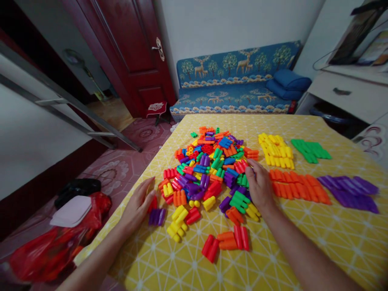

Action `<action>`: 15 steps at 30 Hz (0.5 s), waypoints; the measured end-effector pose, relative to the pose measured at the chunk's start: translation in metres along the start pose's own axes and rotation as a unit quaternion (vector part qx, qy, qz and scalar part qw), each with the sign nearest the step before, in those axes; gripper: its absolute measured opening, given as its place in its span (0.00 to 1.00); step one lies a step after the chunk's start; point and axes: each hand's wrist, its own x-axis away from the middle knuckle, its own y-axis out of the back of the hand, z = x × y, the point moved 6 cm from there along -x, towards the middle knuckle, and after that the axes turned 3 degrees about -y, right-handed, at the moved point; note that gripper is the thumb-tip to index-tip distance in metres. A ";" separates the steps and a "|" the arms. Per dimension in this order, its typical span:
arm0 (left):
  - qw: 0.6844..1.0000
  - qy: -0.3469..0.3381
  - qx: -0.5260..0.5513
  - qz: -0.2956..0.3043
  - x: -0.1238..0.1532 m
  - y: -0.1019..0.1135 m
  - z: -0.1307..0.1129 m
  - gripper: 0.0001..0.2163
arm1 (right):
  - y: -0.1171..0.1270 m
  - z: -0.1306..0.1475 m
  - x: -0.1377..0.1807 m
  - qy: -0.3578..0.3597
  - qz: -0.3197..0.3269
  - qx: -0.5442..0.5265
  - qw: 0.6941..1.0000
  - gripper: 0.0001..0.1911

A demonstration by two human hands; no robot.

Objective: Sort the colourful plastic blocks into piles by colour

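Observation:
A pile of plastic bullet-shaped building blocks [201, 178] in red, orange, yellow, green, blue and purple covers the middle of the table. At its left edge, my left hand [138, 204] rests with fingers stretched out, close to a red block [152, 204] and a purple block [157, 217]. My right hand [259, 186] is at the pile's right edge, fingers curled; a bit of a purple block shows between thumb and forefinger. Green blocks [240, 201] lie just left of that wrist. Nearer me are red blocks [210, 248] and an orange block [227, 240].
To the right, blocks lie grouped by colour: yellow [275, 150], green [311, 150], orange [298, 186] and purple [348, 192]. A yellow patterned cloth [169, 266] covers the table. Behind stand a blue sofa [224, 97] and a red door [133, 44]; a red bag [51, 246] lies left.

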 end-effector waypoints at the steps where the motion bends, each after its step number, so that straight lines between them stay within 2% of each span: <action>1: 1.000 0.007 -0.001 -0.007 0.011 -0.004 -0.001 0.27 | 0.000 0.000 0.000 0.003 -0.002 0.002 1.000 0.28; 3: 1.000 -0.007 -0.002 0.007 0.024 -0.020 -0.013 0.27 | 0.000 0.000 0.000 0.006 -0.005 0.006 1.000 0.27; 6: 0.999 -0.043 0.018 -0.006 0.021 -0.041 -0.037 0.31 | 0.000 0.000 0.001 0.007 -0.008 0.009 1.000 0.27; 8: 0.998 -0.044 0.041 -0.034 0.008 -0.049 -0.047 0.32 | 0.001 0.000 0.001 0.005 -0.011 0.007 1.000 0.27; 11: 0.995 -0.029 0.079 -0.058 -0.018 -0.056 -0.053 0.28 | 0.001 0.001 0.002 -0.001 -0.012 0.000 1.000 0.27; 15: 0.990 -0.060 0.121 -0.039 -0.054 -0.062 -0.070 0.26 | 0.001 0.001 0.001 0.004 -0.011 -0.001 1.000 0.28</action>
